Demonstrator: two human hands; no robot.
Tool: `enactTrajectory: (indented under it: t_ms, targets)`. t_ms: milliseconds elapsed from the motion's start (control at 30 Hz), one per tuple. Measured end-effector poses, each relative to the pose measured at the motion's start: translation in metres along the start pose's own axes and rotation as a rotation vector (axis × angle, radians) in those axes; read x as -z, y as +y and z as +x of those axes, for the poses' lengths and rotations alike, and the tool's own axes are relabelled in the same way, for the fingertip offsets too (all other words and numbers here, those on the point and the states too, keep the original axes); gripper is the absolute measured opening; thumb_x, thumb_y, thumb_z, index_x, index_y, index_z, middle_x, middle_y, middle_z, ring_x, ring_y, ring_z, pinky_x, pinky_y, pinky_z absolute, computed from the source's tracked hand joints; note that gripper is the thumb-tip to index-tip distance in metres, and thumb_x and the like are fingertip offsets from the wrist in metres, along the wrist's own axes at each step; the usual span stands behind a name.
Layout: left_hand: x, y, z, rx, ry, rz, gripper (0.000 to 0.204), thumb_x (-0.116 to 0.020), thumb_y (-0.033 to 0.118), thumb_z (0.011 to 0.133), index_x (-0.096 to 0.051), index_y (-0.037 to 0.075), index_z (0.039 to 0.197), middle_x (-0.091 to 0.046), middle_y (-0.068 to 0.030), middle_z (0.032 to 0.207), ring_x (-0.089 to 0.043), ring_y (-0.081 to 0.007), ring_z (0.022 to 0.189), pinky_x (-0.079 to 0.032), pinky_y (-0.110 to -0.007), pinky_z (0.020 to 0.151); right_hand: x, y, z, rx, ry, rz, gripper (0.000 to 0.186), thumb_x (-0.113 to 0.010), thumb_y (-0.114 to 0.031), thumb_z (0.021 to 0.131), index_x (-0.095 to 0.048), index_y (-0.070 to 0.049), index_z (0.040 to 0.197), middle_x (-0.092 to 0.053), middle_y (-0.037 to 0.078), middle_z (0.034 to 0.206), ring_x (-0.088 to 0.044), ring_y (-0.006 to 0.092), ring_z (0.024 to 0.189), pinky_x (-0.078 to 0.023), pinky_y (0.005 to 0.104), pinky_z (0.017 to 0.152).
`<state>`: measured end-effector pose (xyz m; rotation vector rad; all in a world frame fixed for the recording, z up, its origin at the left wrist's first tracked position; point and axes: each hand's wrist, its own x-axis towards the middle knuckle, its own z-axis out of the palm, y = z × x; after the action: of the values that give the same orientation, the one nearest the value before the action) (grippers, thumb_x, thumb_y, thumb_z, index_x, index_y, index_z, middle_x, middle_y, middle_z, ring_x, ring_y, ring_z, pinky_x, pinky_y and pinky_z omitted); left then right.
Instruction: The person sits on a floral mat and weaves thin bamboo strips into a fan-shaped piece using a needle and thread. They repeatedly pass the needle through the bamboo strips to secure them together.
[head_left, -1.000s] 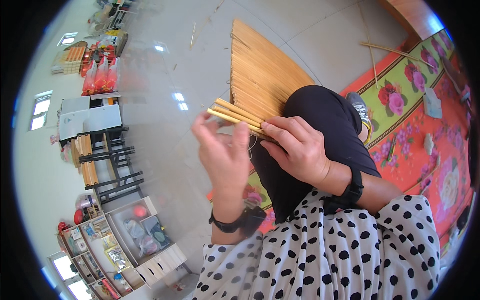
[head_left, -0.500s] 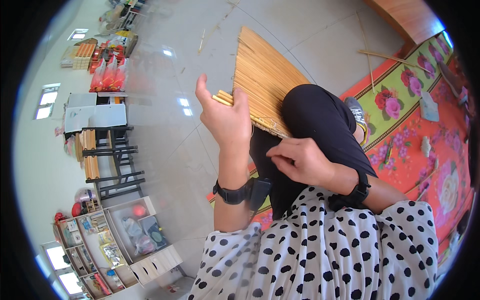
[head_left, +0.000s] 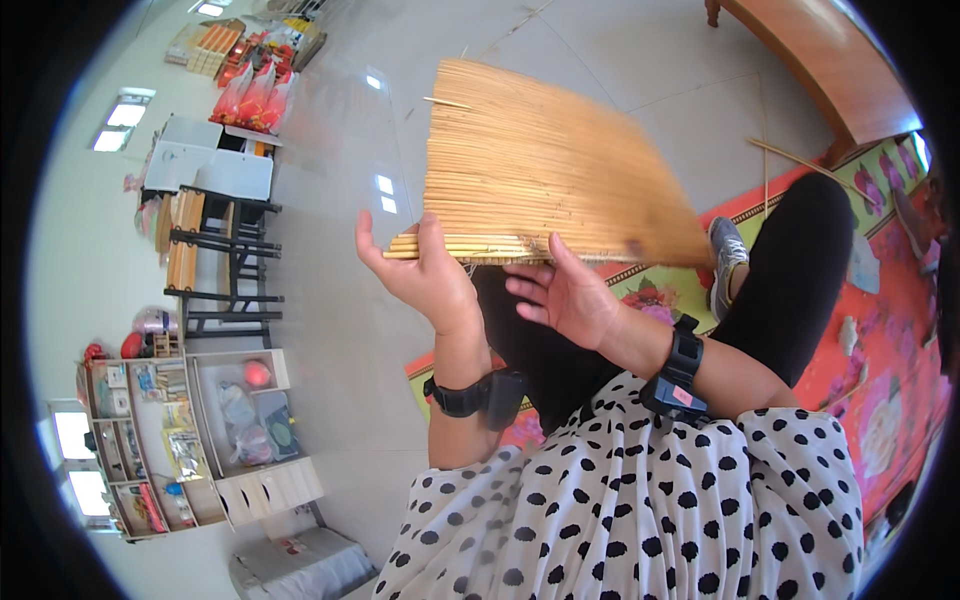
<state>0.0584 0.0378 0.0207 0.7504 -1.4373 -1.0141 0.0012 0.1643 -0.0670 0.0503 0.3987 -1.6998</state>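
Stalk mat (head_left: 530,170): held up in front of the body, partly above the lap in black trousers (head_left: 805,270), with tiled floor (head_left: 660,60) beyond.

Gripped at the near-left corner by left hand (head_left: 430,285), with thumb laid on the upper face and index finger spread clear beyond the corner. Cannot tell exact placement of the other fingers, hidden below. At the near edge, right hand (head_left: 580,305): not gripping, with thumb stretched upward and fingers loosely bent, apart from thumb. Cannot tell contact of right thumb with the edge.

Risks (judged): could sag or swing down on the right, from one-corner support with most of the width unheld. Could twist and strain the bindings for the same reason. Could slip from left hand, given a hold on only a few stalks. Could snag or lose the stray stalk (head_left: 445,102), jutting past the left edge near the far end; fixing there too small to judge. Could bump the trousers with the right corner, if swung wide; blurred on that side, suggesting motion.

Orientation: long axis of the stalks running left to right, roughly parallel to the near edge. Pointing left with the stalk ends; pointing right, with a slanted edge, toward grey sneaker (head_left: 728,250). Turned upward with the broad face, narrowing away from the body.
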Motion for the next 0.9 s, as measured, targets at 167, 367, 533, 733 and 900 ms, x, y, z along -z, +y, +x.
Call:
enactTrajectory:
  t_ms: [167, 367, 533, 733, 900]
  targets:
    - [0.009, -0.021, -0.018, 0.198, 0.126, -0.247, 0.065, -0.068, 0.003, 0.094, -0.032, 0.004, 0.149, -0.059, -0.015, 0.118, -0.061, -0.0214, 0.098, -0.055, -0.037, 0.083, -0.013, -0.009, 0.025, 0.239, 0.352, -0.119, 0.031, -0.081, -0.026, 0.09, -0.069, -0.013, 0.116, -0.07, 0.001, 0.107, -0.065, 0.0164, 0.098, -0.055, 0.0364, 0.08]
    - [0.02, -0.029, -0.046, 0.819, -0.308, -0.119, 0.074, -0.065, 0.039, 0.101, -0.026, 0.005, 0.153, -0.066, -0.0182, 0.109, -0.07, -0.0244, 0.074, -0.056, -0.034, 0.064, 0.015, -0.078, 0.03, 0.471, 0.649, -0.403, 0.02, -0.079, -0.011, 0.082, -0.07, 0.0, 0.097, -0.071, 0.009, 0.091, -0.069, 0.0197, 0.08, -0.06, 0.0355, 0.067]
    - [0.059, -0.048, -0.04, 0.145, -0.701, 0.319, 0.052, -0.065, 0.031, 0.102, -0.051, 0.002, 0.143, -0.064, -0.0133, 0.127, -0.071, -0.0187, 0.093, -0.055, -0.028, 0.077, 0.03, -0.159, 0.004, 0.407, 0.788, -0.722, 0.017, -0.075, -0.013, 0.083, -0.069, 0.0, 0.093, -0.07, 0.01, 0.084, -0.069, 0.0217, 0.069, -0.06, 0.0356, 0.065]
    - [0.002, -0.021, -0.064, -0.525, -0.979, 0.415, 0.081, -0.088, 0.033, 0.076, -0.053, 0.002, 0.142, -0.057, -0.0197, 0.139, -0.06, -0.0382, 0.121, -0.053, -0.044, 0.1, 0.005, -0.206, -0.021, 0.199, 0.838, -0.959, 0.015, -0.072, -0.017, 0.083, -0.067, -0.004, 0.088, -0.069, 0.01, 0.081, -0.07, 0.0228, 0.069, -0.061, 0.0371, 0.064]
    - [-0.035, -0.04, -0.107, -0.655, -0.868, 0.477, 0.065, -0.082, 0.024, 0.084, -0.056, -0.002, 0.137, -0.065, -0.0219, 0.122, -0.068, -0.0362, 0.107, -0.059, -0.041, 0.088, -0.007, -0.212, -0.016, 0.064, 0.798, -1.085, 0.019, -0.072, -0.023, 0.085, -0.068, -0.005, 0.091, -0.069, 0.01, 0.081, -0.07, 0.0225, 0.068, -0.061, 0.0358, 0.063]
